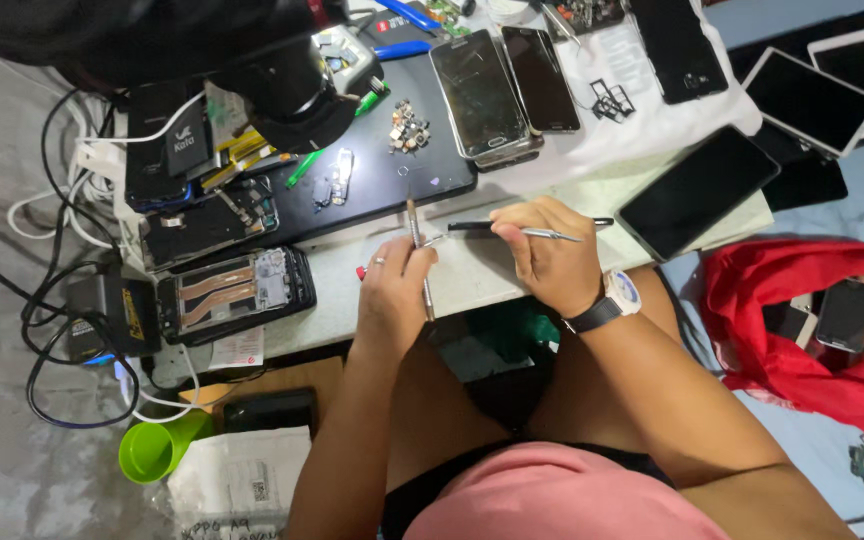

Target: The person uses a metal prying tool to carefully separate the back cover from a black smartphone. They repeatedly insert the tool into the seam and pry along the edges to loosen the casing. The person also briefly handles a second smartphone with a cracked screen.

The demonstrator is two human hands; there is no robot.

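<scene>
My left hand (392, 285) is closed around a thin metal tool (415, 235) that points up toward the black mat (422, 170). My right hand (547, 255), with a white wristwatch (620, 296), grips slim silver tweezers (542, 234) pointing right, next to a black pen-like tool (482, 226). Both hands rest at the near edge of a low white work board (472, 275). An opened phone with copper parts showing (237, 292) lies to the left of my left hand.
Two phones (502, 85) lie side by side at the top, small screws and parts (409, 128) beside them. A dark tablet (697, 190) lies at right, more tablets (812, 95) beyond. Cables and a charger (92, 315) fill the left. A green cup (157, 447) and red bag (802, 320) sit nearby.
</scene>
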